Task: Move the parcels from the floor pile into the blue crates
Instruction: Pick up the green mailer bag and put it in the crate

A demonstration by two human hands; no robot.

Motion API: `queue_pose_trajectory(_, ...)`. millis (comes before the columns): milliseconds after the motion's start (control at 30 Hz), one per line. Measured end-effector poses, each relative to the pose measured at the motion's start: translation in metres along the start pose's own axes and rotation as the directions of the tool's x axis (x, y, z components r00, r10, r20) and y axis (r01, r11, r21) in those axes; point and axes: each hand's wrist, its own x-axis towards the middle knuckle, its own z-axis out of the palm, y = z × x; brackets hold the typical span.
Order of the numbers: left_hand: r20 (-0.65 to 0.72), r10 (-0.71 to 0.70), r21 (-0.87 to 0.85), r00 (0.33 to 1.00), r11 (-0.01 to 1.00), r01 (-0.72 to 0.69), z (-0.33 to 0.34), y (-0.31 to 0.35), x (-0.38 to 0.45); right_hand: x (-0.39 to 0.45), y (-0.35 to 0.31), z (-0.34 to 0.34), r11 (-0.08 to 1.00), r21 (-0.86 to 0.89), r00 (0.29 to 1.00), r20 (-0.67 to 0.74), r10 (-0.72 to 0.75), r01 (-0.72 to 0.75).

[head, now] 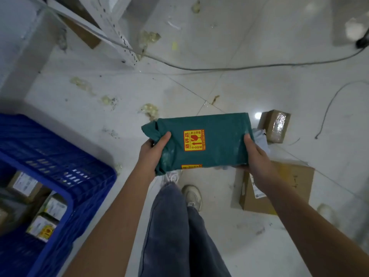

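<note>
A green plastic-wrapped parcel (pixel 211 140) with a yellow fragile sticker is held level above the floor, in front of my legs. My left hand (pixel 152 152) grips its left end and my right hand (pixel 257 156) grips its right end. The blue crate (pixel 79 176) stands at the lower left, holding several boxed parcels. On the floor to the right lie a small taped cardboard box (pixel 274 125), a flat cardboard box (pixel 279 192) and a grey bag (pixel 261 138) partly hidden behind the green parcel.
A cable (pixel 239 67) runs across the white tiled floor, and a thinner cord (pixel 329 108) curls at the right. A white metal shelf leg (pixel 123 45) stands at the upper left. My legs and shoes (pixel 192 196) are below the parcel.
</note>
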Motion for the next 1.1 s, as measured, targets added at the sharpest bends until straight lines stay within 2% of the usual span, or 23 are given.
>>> queue_pose_trajectory(133,-0.108,0.006,-0.137,0.994,0.990,-0.021,-0.037,-0.023,-0.035,-0.016,0.007,0.021,0.986,-0.159,0.999,0.012,-0.051,0.052)
queue_pose_trajectory(267,-0.213,0.075,-0.122,0.974,0.987,-0.103,-0.092,-0.046,-0.056,-0.031,0.042,0.057,0.953,-0.290,0.995,0.068,-0.074,0.090)
queue_pose_trajectory(467,-0.367,0.105,-0.114,0.924,0.981,-0.157,-0.177,-0.091,-0.084,-0.066,0.098,0.129,0.963,-0.269,0.993,0.119,-0.001,0.033)
queue_pose_trajectory(667,-0.478,0.024,-0.276,0.878,0.945,-0.176,-0.277,-0.119,-0.114,-0.104,0.119,0.219,0.937,-0.346,0.985,0.174,0.019,0.043)
queue_pose_trajectory(767,-0.515,-0.011,-0.364,0.857,0.908,-0.207,-0.329,-0.124,-0.130,-0.126,0.122,0.273,0.901,-0.418,0.972,0.237,-0.014,0.114)
queue_pose_trajectory(867,-0.564,-0.026,-0.378,0.826,0.897,-0.230,-0.383,-0.127,-0.140,-0.149,0.124,0.328,0.872,-0.447,0.942,0.331,-0.047,0.200)
queue_pose_trajectory(1000,-0.630,-0.024,-0.318,0.776,0.920,-0.229,-0.453,-0.127,-0.130,-0.165,0.129,0.407,0.776,-0.514,0.886,0.449,-0.119,0.365)
queue_pose_trajectory(1100,-0.675,0.007,-0.243,0.738,0.942,-0.231,-0.497,-0.125,-0.109,-0.162,0.132,0.463,0.674,-0.526,0.823,0.522,-0.225,0.518)
